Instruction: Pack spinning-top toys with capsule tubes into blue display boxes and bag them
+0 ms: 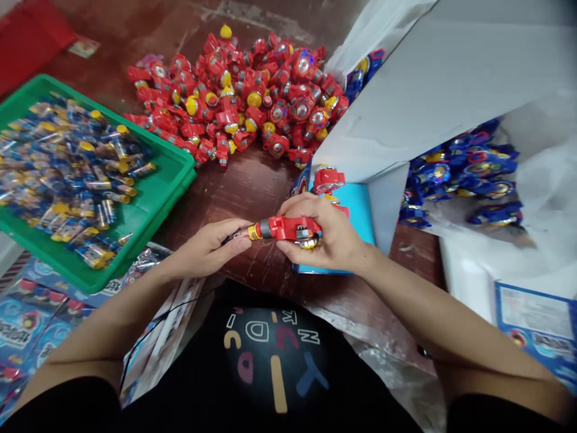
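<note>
In front of my body, my right hand [338, 237] is wrapped round a red toy [288, 228] with a grey end and a silvery wheel-like part. My left hand [211, 246] pinches a small clear tube with a yellow end [253, 232] between thumb and fingers. The tube's yellow end meets the toy's grey end, in line with it; whether it is fixed there I cannot tell. Just beyond my right hand, another red toy [329, 179] lies at an open box with a light-blue surface [360, 222]. My right hand partly hides that box.
A heap of red toys [234, 96] lies on the dark red table [243, 186]. At left stands a green tray [155, 222] of small tubes. White cardboard [442, 90] rises at right, with blue toys [469, 171] beside it. Printed packages [22, 325] lie at lower left.
</note>
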### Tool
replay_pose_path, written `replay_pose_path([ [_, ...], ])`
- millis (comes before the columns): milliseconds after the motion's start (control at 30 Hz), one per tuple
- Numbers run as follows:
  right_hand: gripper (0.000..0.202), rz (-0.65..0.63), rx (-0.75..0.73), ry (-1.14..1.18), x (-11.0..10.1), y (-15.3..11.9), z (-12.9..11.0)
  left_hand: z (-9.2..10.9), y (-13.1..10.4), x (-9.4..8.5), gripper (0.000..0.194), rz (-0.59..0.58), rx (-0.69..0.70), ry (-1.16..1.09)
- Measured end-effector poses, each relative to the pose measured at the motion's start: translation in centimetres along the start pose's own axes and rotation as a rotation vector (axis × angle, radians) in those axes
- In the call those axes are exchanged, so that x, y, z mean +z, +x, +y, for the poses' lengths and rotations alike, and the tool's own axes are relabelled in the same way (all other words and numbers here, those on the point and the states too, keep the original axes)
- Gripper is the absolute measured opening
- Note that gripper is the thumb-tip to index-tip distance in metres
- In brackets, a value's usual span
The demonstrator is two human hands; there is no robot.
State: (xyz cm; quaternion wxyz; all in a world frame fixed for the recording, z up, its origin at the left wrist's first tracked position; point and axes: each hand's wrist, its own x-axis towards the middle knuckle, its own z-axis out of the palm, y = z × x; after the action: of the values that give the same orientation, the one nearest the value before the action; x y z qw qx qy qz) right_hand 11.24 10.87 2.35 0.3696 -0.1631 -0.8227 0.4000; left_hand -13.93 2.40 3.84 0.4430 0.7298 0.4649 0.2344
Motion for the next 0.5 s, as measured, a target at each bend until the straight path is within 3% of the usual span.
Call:
replay_pose_path([
  [133, 0.037, 0.011, 0.051, -0.007, -0.1, -1.8, -0.9, -0.1, 0.3, 1.5, 0.028, 0.061, 0.098, 0.158],
  [267, 0.032, 0.083, 0.419, 0.156, 1.0, -3.9, -2.3, -0.8, 0.5, 2.9, 0.032, 0.233, 0.37, 0.655],
  [333, 0.035, 0.09, 0.547, 0.265, 1.1, -4.7, -2.8, -1.1, 0.7, 3.2, 0.034, 0.268, 0.445, 0.786],
  [400, 0.057, 0.027, 0.534, 0.227, 0.1, -5.3, -3.1, -0.9, 1.0, 2.9, 0.036, 0.211, 0.404, 0.731],
  [500, 0.103, -0.102, 0.253, -0.146, -2.9, -6.3, -3.1, -0.1, 1.2, 2.2, 0.035, -0.017, 0.177, 0.36],
])
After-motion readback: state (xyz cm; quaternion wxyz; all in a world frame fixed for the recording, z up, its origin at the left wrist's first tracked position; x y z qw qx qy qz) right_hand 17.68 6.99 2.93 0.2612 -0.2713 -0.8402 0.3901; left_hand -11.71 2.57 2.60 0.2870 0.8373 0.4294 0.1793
